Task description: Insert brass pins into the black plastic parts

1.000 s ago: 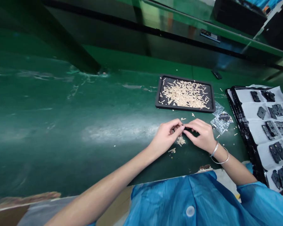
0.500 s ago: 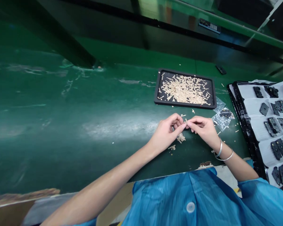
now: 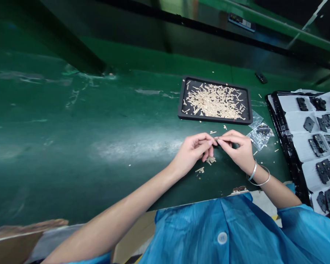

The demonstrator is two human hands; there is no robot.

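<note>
Over the green bench, my left hand (image 3: 196,148) and my right hand (image 3: 235,148) meet fingertip to fingertip. Thumb and forefinger are pinched on each hand, and whatever sits between them is too small to make out. Just below the left fingers lies a small pile of beige strips (image 3: 210,160), partly covered by that hand. A few more loose strips (image 3: 200,170) rest nearer to me. Beyond both hands stands a black tray (image 3: 215,119) with a heap of thin beige strips (image 3: 214,101) in it.
Right of my right hand lies a clear plastic bag (image 3: 260,137) with small dark parts. Farther right, a stack of black trays (image 3: 284,146) carries black moulded parts (image 3: 326,171) on white liners. A black object (image 3: 261,77) lies at the back; a dark post (image 3: 79,51) stands left.
A beige strip that stood up between my fingertips no longer shows clearly. My left thumb has drawn back slightly from my right fingertips, and the view has shifted a little.
</note>
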